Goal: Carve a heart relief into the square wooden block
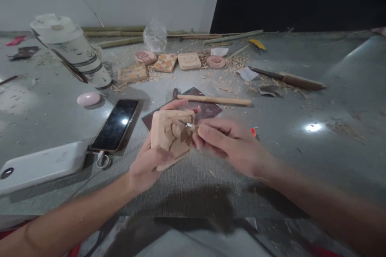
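Observation:
A pale, rounded-corner wooden block (161, 134) with a relief carved into its face is tilted up above the table. My left hand (152, 160) is wrapped round its left and lower side, thumb on the front, fingers behind. In my right hand (226, 138) is a small carving tool (193, 127), pinched near its wooden handle. Its metal tip meets the upper right of the carved face. Some blur lies over the right hand, and the fingers' far side is hidden. Behind the block lie a hammer (214, 99) and a dark red sheet (208, 111).
Carved blocks, among them a plain one (189, 61), stand amid wood shavings at the back. A phone (115, 125), white power bank (45, 164), pink oval object (88, 98) and tall tumbler (75, 48) are on the left. A wooden-handled blade (301, 81) lies right.

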`<state>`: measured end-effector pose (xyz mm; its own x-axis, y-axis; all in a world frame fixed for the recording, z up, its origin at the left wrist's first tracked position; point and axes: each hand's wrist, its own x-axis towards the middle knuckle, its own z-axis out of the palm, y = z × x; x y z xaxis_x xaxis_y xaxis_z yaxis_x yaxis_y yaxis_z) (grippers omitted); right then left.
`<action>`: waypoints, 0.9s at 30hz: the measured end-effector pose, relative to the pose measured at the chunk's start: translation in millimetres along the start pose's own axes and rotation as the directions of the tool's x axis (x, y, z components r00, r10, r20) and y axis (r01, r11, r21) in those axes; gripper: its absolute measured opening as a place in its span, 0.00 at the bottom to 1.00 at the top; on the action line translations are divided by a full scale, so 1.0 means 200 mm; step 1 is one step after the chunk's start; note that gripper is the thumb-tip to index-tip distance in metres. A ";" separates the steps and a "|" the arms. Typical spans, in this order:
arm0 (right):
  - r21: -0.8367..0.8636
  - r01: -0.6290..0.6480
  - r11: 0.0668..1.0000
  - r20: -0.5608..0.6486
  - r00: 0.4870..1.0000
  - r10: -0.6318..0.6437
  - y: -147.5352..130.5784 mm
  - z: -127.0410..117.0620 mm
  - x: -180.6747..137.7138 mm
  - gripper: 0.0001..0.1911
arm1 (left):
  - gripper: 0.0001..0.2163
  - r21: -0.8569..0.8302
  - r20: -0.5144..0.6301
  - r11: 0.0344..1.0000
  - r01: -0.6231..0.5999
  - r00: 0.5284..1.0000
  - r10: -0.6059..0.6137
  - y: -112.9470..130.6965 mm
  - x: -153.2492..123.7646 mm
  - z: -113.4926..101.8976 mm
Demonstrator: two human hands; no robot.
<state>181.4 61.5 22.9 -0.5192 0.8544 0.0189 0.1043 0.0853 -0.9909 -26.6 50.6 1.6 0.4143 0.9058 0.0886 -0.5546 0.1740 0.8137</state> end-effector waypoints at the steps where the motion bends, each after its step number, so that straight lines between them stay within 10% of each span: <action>1: -0.146 0.053 0.988 -0.058 0.996 -0.062 -0.01 0.00 -0.01 0.23 | 0.35 -0.024 -0.002 1.000 0.013 1.000 -0.013 0.00 0.00 0.00; 6: -0.638 0.256 0.726 -0.070 0.920 -0.385 -0.04 0.00 -0.04 0.16 | 0.37 -0.060 -0.007 0.997 0.052 0.999 -0.052 0.01 0.00 0.00; 16: -0.803 0.292 0.520 -0.002 0.870 -0.492 -0.02 0.04 -0.07 0.17 | 0.32 -0.058 0.048 0.995 0.080 0.996 -0.077 -0.04 -0.02 -0.01; 23: -0.393 0.147 0.907 -0.007 0.987 -0.163 -0.03 0.03 -0.02 0.22 | 0.33 0.024 -0.010 0.994 0.106 0.994 -0.106 -0.04 -0.03 0.00; 27: -0.196 0.035 0.980 0.009 0.999 -0.034 -0.04 0.01 0.00 0.25 | 0.33 0.004 0.024 0.998 0.059 0.998 -0.059 -0.03 -0.01 0.00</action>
<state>177.6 60.1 30.5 -0.5300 0.8464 0.0518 0.2502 0.2144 -0.9441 -24.0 48.3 -4.3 0.4632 0.8846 0.0541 -0.5266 0.2256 0.8196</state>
